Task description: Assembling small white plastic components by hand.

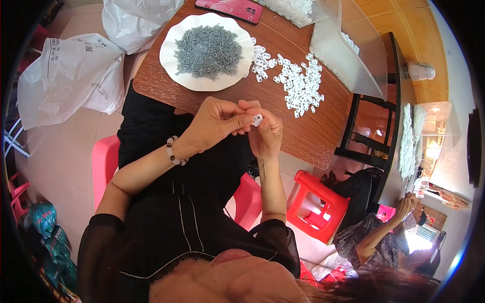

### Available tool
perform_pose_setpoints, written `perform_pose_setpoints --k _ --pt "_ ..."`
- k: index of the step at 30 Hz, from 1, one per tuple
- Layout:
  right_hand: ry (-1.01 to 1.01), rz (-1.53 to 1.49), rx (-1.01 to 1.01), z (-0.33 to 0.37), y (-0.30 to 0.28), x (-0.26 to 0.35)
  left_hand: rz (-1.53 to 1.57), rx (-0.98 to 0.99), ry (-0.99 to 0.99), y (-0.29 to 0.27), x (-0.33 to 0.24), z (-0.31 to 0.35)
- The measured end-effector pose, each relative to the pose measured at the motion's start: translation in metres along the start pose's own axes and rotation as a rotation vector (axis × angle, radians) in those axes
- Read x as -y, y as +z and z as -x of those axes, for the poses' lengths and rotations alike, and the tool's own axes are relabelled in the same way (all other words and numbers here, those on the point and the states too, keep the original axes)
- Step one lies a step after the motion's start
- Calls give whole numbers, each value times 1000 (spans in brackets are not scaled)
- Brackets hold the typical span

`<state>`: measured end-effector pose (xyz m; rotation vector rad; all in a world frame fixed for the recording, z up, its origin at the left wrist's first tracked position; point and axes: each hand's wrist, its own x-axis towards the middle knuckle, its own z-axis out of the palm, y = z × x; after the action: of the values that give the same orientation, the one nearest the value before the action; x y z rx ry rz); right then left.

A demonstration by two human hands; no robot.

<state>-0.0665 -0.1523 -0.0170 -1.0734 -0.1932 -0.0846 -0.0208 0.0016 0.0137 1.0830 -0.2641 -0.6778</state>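
Two white plastic sacks point(81, 76) slump on the floor to the left of a scalloped white plate point(194, 84), with a pink chair point(105, 159) below it on the same side. The plate, heaped with short grey pins point(209, 50), sits on a brown wooden table point(313, 139) in the room where I stand. Just on the near side of the plate, a worker in black, a beaded bracelet point(173, 151) on the wrist, bends the left hand point(212, 123) inward, thumb and forefinger pinched closed at a small white piece point(257, 120). The right hand point(269, 132) meets it there, thumb and curled fingers closed on the same piece, below the plate's right edge; whether a pin is also between the fingertips, I cannot tell. A pink phone point(230, 10) lies beyond the plate. To the plate's right, loose white pieces point(303, 83) spread toward a clear plastic panel point(371, 63). Farther right and below the plate stands a red stool point(303, 189), near a co-worker whose hands point(404, 207) are raised beside a dark table point(390, 169) bearing more white pieces.
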Motion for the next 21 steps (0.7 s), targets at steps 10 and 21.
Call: perform_pose_setpoints --k 10,21 --pt "7 13 -85 0 -8 12 99 23 -52 12 9 -15" --pt "-2 110 -170 2 -17 29 112 95 -29 23 23 -34"
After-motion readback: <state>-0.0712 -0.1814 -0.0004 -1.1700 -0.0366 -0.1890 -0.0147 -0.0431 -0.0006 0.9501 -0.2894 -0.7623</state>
